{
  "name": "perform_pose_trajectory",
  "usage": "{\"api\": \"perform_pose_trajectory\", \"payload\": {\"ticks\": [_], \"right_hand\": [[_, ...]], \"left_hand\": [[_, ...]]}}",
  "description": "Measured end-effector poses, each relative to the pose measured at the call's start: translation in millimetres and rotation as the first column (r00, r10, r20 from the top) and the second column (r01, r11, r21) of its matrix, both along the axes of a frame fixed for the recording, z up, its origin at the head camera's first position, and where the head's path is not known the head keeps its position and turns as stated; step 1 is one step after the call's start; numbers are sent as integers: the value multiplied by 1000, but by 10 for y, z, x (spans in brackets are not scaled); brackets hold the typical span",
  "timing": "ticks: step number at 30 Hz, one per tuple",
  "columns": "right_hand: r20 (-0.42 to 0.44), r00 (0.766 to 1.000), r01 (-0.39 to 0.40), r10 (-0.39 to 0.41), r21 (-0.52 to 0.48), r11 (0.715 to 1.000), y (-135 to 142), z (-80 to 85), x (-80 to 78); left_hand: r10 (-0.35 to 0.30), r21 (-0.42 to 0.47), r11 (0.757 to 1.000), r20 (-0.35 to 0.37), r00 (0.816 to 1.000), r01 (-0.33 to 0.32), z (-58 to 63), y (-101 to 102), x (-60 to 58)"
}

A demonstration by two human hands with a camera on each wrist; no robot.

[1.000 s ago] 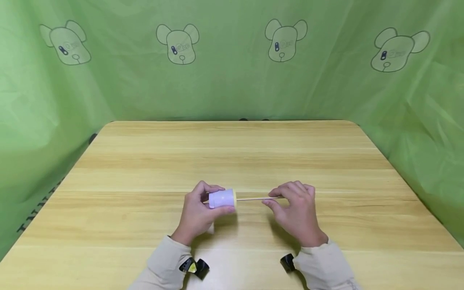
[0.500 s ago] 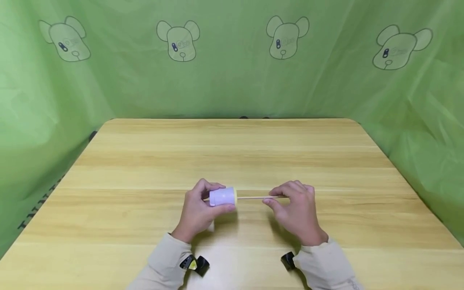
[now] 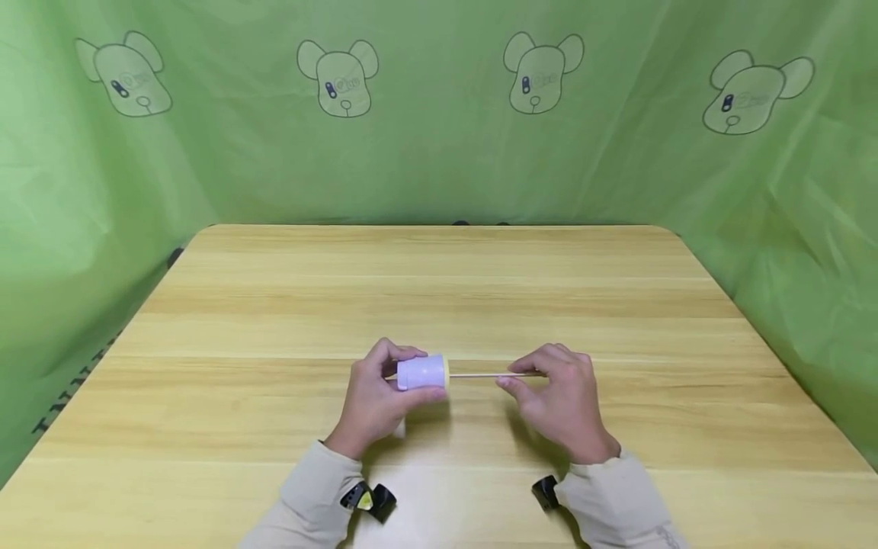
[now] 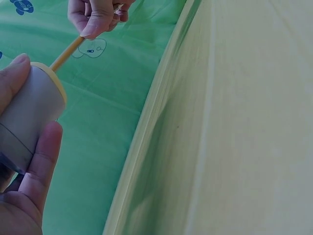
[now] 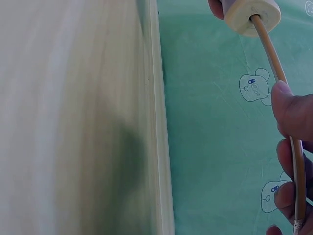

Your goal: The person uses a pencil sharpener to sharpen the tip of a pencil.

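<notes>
Head view: two hands [image 3: 370,406] [image 3: 565,395] hold one lilac cylinder [image 3: 421,372] (left) and its one protruding stick [image 3: 475,375] (right).

The left forearm [image 3: 302,496] and right forearm [image 3: 617,496] angle inward, sleeved. The left hand [image 3: 370,404] grips, thumb [image 3: 421,397] on the near side, fingers [image 3: 403,354] opposite. The right hand [image 3: 561,396], well apart from it, pinches with thumb and fingertips; its lower fingers [image 5: 284,198] look bent, though the right wrist view crops them.
</notes>
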State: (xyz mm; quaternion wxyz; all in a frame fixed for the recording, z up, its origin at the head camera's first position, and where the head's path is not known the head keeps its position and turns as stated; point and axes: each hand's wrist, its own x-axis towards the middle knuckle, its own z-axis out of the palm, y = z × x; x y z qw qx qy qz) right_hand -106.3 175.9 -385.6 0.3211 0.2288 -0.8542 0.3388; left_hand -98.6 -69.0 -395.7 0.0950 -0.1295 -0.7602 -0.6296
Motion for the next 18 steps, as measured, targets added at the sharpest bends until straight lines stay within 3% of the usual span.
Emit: {"api": "perform_pose_trajectory", "payload": {"ticks": [12, 18], "right_hand": [[86, 996, 14, -11, -30, 999, -15, 13, 18], [57, 998, -26, 27, -14, 1000, 29, -32, -22]], "left_hand": [[-1, 11, 1000, -1, 1000, 1, 24, 2, 8], [-11, 15, 1000, -18, 1000, 11, -3, 11, 1]]}}
